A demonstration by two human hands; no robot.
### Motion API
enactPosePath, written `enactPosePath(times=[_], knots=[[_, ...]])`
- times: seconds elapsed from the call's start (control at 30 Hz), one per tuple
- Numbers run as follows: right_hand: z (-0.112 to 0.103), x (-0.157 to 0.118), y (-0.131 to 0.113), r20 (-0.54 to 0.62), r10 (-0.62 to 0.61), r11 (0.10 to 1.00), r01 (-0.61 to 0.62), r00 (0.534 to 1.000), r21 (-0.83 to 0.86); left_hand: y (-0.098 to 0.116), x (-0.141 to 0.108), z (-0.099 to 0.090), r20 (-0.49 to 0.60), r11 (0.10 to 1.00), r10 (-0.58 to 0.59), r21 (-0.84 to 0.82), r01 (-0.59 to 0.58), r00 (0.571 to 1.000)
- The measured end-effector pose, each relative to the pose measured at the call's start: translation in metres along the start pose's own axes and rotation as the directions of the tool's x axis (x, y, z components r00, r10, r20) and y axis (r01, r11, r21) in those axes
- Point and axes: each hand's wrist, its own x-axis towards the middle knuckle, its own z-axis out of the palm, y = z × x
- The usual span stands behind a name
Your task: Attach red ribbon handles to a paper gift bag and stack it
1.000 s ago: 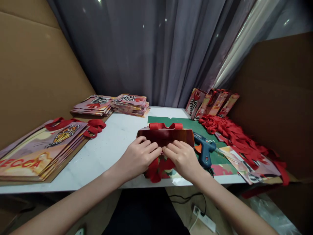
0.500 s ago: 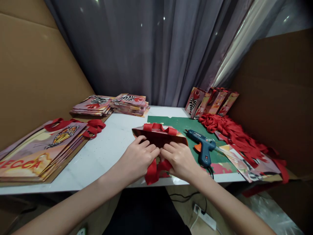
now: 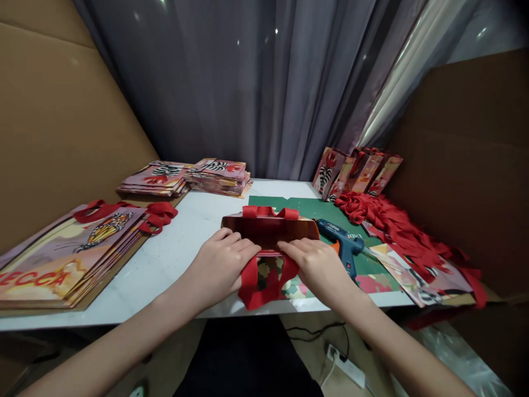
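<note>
One open bag [image 3: 268,229] sits at the frame's centre, its near rim gripped by the curled fingers of the left hand [image 3: 223,263] and right hand [image 3: 321,267]. A red handle [image 3: 256,298] hangs between them; right of centre lies a glue gun [image 3: 348,245].

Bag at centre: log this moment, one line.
bag: open; left hand: at near rim; right hand: at near rim; glue gun: on mat

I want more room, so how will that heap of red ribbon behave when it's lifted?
The red ribbon heap will probably flop, since its strands droop and fold. It looks light, being thin strips. The loops overlap, so grabbing one may drag others.
</note>
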Motion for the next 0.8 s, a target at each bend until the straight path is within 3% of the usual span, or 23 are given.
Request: enactPosePath(times=[0.13, 0.47, 0.7, 0.8], knots=[[0.000, 0.004, -0.003, 0.046, 0.007, 1.000, -0.007, 0.999, -0.002, 0.001, 0.002, 0.006, -0.003, 0.993, 0.058, 0.106, -0.057, 0.998], [0.016, 0.011, -0.009, -0.126, -0.060, 0.990, 0.043, 0.990, -0.131, 0.009, 0.007, 0.018, -0.056, 0.983, 0.109, 0.153, -0.100, 0.992], [0.020, 0.007, 0.003, -0.229, -0.099, 0.986, 0.065, 0.968, -0.151, -0.008, 0.002, 0.017, -0.144, 0.958, 0.166, 0.258, -0.125, 0.976], [0.016, 0.004, 0.013, -0.221, -0.139, 0.979, 0.102, 0.965, -0.174, -0.017, -0.002, 0.015, -0.170, 0.937, 0.241, 0.298, -0.183, 0.956]])
